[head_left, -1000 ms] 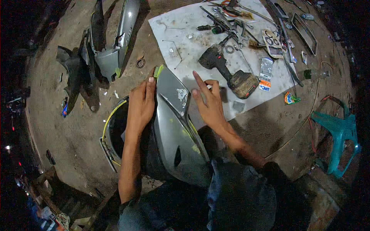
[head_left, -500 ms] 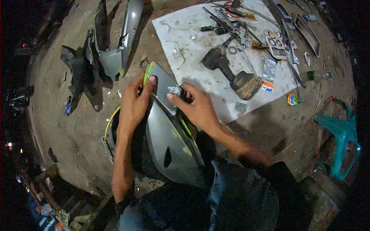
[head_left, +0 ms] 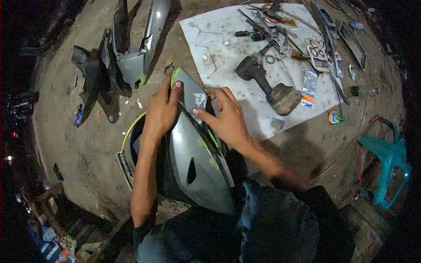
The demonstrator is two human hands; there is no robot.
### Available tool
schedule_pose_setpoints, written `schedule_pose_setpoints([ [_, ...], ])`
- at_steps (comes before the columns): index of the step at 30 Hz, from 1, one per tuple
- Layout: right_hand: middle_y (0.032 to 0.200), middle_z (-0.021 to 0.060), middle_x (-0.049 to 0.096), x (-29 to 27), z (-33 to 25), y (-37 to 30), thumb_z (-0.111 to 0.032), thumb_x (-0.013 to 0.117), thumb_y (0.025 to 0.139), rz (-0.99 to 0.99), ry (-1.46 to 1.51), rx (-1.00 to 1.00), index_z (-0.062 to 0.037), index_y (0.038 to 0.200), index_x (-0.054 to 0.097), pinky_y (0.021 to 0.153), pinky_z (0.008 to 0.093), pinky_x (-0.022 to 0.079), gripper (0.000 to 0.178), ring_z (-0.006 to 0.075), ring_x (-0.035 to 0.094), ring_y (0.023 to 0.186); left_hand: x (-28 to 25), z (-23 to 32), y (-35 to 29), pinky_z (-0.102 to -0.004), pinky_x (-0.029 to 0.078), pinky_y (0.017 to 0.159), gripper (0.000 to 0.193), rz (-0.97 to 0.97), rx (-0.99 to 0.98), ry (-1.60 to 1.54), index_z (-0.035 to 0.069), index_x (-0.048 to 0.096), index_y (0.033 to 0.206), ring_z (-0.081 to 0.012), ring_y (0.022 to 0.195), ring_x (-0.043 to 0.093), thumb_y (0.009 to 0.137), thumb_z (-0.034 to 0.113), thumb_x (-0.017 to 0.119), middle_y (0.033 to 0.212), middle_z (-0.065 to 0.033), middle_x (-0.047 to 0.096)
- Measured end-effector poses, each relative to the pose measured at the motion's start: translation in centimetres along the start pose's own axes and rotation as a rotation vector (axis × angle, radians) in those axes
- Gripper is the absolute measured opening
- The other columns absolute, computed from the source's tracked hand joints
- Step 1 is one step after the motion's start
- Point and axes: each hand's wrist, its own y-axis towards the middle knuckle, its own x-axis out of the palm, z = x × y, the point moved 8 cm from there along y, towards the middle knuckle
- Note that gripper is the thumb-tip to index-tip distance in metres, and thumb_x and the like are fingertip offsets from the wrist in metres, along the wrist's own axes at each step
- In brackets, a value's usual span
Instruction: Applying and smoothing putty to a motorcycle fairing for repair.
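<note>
A grey motorcycle body panel (head_left: pixel 182 151) with yellow-green streaks along its edges lies lengthwise in front of me, its lower end close to my legs. My left hand (head_left: pixel 163 111) is closed on the upper left edge, its thumb on the top face and its other fingers mostly hidden. On the opposite side, my right hand (head_left: pixel 230 118) grips the right edge. Its thumb presses beside a pale, silvery patch (head_left: pixel 200 101) on the panel, while its fingers curl over the side. A dark seam runs down the panel between the two hands.
Ahead to the right, a white sheet (head_left: pixel 230 50) bears a cordless power tool (head_left: pixel 267 85) and several hand tools. More grey panels (head_left: pixel 131 65) and a black plastic part (head_left: pixel 87 74) lie at the far left. A teal plastic part (head_left: pixel 388 158) rests at the right.
The whole view has shifted slightly, so things appear a little further right. Both hands keep nearly the same hold on the panel.
</note>
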Motion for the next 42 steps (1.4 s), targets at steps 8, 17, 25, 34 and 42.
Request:
schedule_pose_setpoints([
  [8, 0.092, 0.0099, 0.059, 0.9, 1.0, 1.2, -0.025, 0.083, 0.089, 0.207, -0.012, 0.033, 0.0010, 0.096, 0.065, 0.069, 0.0366, 0.047, 0.033, 0.0210, 0.058, 0.078, 0.6, -0.7, 0.3, -0.0565, 0.043, 0.109, 0.067, -0.016, -0.020, 0.035, 0.005, 0.043, 0.158, -0.0562, 0.123, 0.058, 0.111, 0.052, 0.039, 0.135, -0.0348, 0.062],
  [17, 0.099, 0.0177, 0.060, 1.2, 0.2, 0.8, -0.030, 0.079, 0.093, 0.064, -0.051, -0.051, 0.0034, 0.106, 0.061, 0.079, 0.0445, 0.052, 0.040, 0.0334, 0.064, 0.083, 0.5, -1.3, 0.1, -0.0572, 0.035, 0.117, 0.070, -0.026, -0.065, 0.068, 0.004, 0.041, 0.159, -0.0513, 0.134, 0.054, 0.112, 0.055, 0.032, 0.146, -0.0301, 0.057],
  [25, 0.094, 0.0179, 0.061, 0.8, 0.4, 2.1, -0.033, 0.080, 0.091, 0.086, -0.075, -0.068, 0.0025, 0.097, 0.061, 0.077, 0.0466, 0.051, 0.041, 0.0342, 0.063, 0.082, 0.8, -1.0, 0.3, -0.0572, 0.031, 0.120, 0.068, -0.035, -0.062, 0.038, 0.004, 0.039, 0.160, -0.0497, 0.134, 0.054, 0.112, 0.053, 0.032, 0.146, -0.0307, 0.057],
  [34, 0.093, 0.0180, 0.061, 0.6, 0.7, 3.9, -0.032, 0.082, 0.088, 0.048, -0.125, -0.030, 0.0020, 0.095, 0.059, 0.077, 0.0446, 0.050, 0.041, 0.0332, 0.060, 0.083, 1.0, -0.6, 1.0, -0.0577, 0.040, 0.112, 0.064, -0.063, -0.080, 0.013, 0.008, 0.041, 0.159, -0.0554, 0.127, 0.056, 0.112, 0.052, 0.036, 0.137, -0.0341, 0.061],
  [42, 0.085, 0.0153, 0.060, 0.8, 0.5, 4.1, -0.033, 0.083, 0.088, 0.067, -0.055, -0.024, 0.0011, 0.090, 0.057, 0.074, 0.0446, 0.049, 0.043, 0.0334, 0.060, 0.080, 0.8, -0.4, 0.7, -0.0585, 0.042, 0.109, 0.067, -0.041, -0.069, -0.005, 0.004, 0.045, 0.156, -0.0580, 0.125, 0.057, 0.112, 0.053, 0.036, 0.135, -0.0339, 0.063],
])
